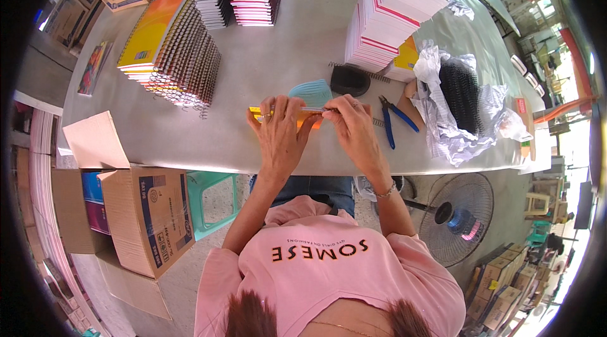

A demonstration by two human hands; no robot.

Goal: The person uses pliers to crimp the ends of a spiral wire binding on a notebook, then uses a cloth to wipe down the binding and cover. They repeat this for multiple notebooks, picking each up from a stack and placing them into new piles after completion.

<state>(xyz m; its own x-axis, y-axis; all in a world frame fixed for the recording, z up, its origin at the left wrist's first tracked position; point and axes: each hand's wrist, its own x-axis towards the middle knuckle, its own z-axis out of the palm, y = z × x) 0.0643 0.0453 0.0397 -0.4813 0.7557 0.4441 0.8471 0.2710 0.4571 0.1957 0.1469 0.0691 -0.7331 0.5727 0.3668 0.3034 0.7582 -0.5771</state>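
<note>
Now | both hands' grip clamped on yellow notebook (pixel 278 112) (edge-on) | blue pliers (pixel 397 121) nearby

Surface: long grey table (pixel 278 65), bare grey top.
Just beyond fingers (pixel 288 109): teal comb-like piece (pixel 313 91), black block (pixel 349 80).
Right of fingers: blue-handled pliers (pixel 395 119), clear bag of black spiral coils (pixel 461 100).
Far left of fingers: leaning stack of spiral notebooks (pixel 174 52).
Beyond fingers, right: pink-edged book stack (pixel 392 11).

Both hands (pixel 316 131) together, fingers (pixel 278 109) curled
</note>
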